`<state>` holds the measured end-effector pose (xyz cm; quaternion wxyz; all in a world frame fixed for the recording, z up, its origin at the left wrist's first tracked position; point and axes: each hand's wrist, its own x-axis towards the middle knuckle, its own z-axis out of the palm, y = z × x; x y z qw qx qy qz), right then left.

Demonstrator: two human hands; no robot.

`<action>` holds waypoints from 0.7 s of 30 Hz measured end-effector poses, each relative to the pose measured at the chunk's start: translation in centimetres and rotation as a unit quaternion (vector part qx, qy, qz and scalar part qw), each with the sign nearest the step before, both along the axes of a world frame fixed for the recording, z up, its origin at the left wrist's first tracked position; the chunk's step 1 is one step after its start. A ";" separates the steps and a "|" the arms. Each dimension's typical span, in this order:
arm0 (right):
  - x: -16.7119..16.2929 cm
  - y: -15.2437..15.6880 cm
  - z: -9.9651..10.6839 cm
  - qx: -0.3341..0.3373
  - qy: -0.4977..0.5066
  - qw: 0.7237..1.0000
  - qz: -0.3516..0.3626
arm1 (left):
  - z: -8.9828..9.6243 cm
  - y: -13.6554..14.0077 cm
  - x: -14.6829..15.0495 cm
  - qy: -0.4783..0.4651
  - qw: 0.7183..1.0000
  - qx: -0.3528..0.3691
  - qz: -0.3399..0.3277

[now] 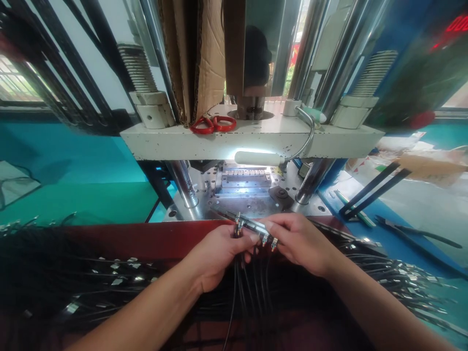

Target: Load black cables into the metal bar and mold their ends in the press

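Metal strip [252,224], gripped by fingers of right hand [305,244] at near centre, before press [175,143]; cables [259,277] pinched in fingers of left hand [214,252]; probably at step of fitting cables along strip, calling next for careful alignment.

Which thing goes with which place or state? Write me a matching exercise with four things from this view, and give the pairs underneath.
Things
1. Red loop handles
2. Pliers
3. Metal strip
4. White lamp

Places or states
A. In the right hand, with the left hand close by
B. Lit, at the front edge of the white plate
C. On top of the white plate
D. On the blue surface at the picture's right

Pairs: 1-C, 2-D, 3-A, 4-B
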<state>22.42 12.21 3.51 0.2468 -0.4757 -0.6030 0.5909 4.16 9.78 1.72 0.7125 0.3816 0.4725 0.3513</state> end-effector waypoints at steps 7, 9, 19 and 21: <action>-0.1 0.2 0.1 -0.021 0.026 0.999 0.018 | -0.1 -0.2 0.3 0.027 0.998 0.062 0.003; -0.1 0.2 0.1 -0.025 0.024 0.999 0.023 | -0.2 -0.2 0.2 0.031 0.997 0.065 0.008; -0.3 0.0 -0.1 0.013 0.037 0.999 0.022 | -0.8 0.1 0.0 0.008 0.999 0.043 0.028; -0.3 0.2 -0.4 -0.010 0.058 0.998 -0.011 | -0.5 0.2 -0.2 -0.013 1.000 0.017 0.022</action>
